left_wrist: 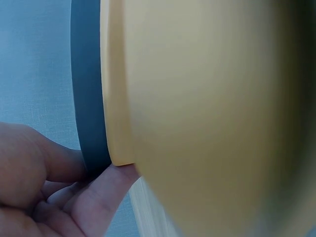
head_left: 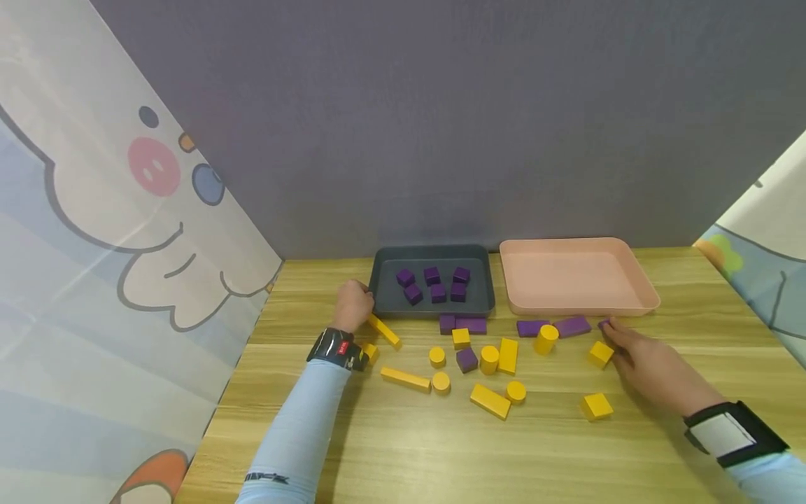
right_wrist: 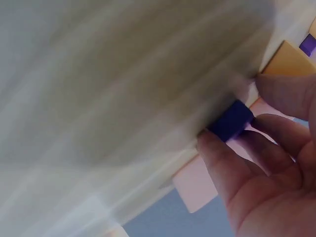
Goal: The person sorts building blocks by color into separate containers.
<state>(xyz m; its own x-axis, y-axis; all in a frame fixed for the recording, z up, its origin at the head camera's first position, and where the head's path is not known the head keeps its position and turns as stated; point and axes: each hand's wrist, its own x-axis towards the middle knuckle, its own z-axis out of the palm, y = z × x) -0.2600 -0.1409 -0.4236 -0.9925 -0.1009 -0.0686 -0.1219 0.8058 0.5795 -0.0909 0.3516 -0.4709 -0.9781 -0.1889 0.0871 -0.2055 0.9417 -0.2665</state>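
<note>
In the head view my left hand [head_left: 352,306] is at the left side of the dark grey tray [head_left: 375,309], which holds several purple cubes [head_left: 437,292]. The left wrist view shows its thumb and fingers pinching the tray's wall [left_wrist: 89,89]. A long yellow block [left_wrist: 116,98] lies close beside the thumb. My right hand [head_left: 655,367] is below the pink tray's right corner. Its fingers and thumb pinch a purple block [right_wrist: 232,120], mostly covered in the head view. Beside this hand sits a yellow cube [head_left: 601,354].
The pink tray [head_left: 579,276] stands right of the dark one. Purple blocks [head_left: 572,327] lie along the trays' front edges. Several yellow cylinders [head_left: 489,359] and yellow bars [head_left: 406,379] are scattered over the wooden table [head_left: 403,448]. A grey panel [head_left: 441,140] rises behind.
</note>
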